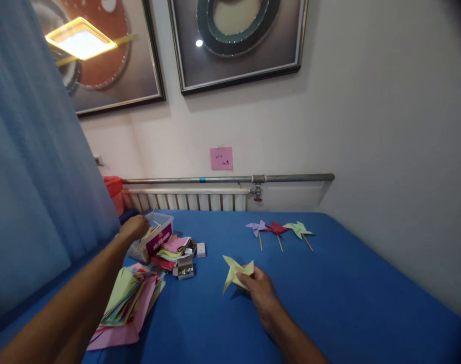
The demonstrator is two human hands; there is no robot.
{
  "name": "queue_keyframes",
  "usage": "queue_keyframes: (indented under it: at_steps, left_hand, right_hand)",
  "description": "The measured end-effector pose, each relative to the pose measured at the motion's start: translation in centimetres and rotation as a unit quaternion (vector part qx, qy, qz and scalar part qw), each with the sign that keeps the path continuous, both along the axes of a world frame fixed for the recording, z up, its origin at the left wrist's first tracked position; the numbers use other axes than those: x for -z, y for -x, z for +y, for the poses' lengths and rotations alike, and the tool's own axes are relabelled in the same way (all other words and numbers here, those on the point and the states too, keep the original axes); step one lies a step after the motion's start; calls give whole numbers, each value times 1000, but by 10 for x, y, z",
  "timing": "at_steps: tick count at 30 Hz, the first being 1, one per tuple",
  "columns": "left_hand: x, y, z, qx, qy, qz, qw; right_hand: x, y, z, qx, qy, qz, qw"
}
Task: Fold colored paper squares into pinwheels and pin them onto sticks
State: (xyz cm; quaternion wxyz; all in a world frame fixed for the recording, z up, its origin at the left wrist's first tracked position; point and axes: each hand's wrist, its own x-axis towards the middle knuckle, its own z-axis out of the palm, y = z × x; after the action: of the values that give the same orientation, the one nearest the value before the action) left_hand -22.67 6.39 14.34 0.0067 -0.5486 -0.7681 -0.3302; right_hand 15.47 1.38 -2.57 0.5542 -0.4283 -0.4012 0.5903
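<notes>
My right hand (257,284) pinches a pale yellow paper pinwheel (236,273) near its centre, above the blue tabletop. No stick shows on this pinwheel. On the left, my left hand (136,227) is closed over a clear plastic box (168,221) with a purple label. A thin wooden stick (153,211) slants up from its fingers, which are partly hidden by the back of the hand. More wooden sticks (149,234) lie in the box. Three pinwheels on sticks lie further back: a lilac one (257,227), a red one (277,228) and a light green one (299,229).
Coloured paper sheets (126,298) are stacked by my left forearm. Smaller paper pieces (173,247) lie beside the box, near an opened small carton (185,268) of metal bits and a little white box (201,249). A pipe (230,179) and radiator border the table's back; a blue curtain (36,151) hangs left.
</notes>
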Motion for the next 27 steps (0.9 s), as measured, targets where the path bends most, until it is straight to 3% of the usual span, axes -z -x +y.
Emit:
queue_keyframes:
  at_steps: [4, 8, 11, 14, 20, 27]
  left_hand:
    - [10, -24, -7, -11, -51, -84, 995]
    - [42, -86, -15, 71, -105, -197, 972]
    - [75, -139, -28, 207, -138, -430, 868]
    - [100, -172, -38, 232, -120, -502, 824]
    - [121, -184, -42, 259, -34, -569, 780]
    - [118, -190, -45, 245, -51, -624, 740]
  right_hand:
    - [-3, 3, 0, 5, 11, 3, 1000]
    - [-5, 4, -1, 19, 27, 15, 999]
    - [-8, 0, -5, 14, 35, 31, 999]
    - [-13, -4, -12, 12, 38, 39, 998]
    - [-22, -1, -15, 23, 73, 49, 996]
    - [-22, -1, -14, 26, 71, 49, 996]
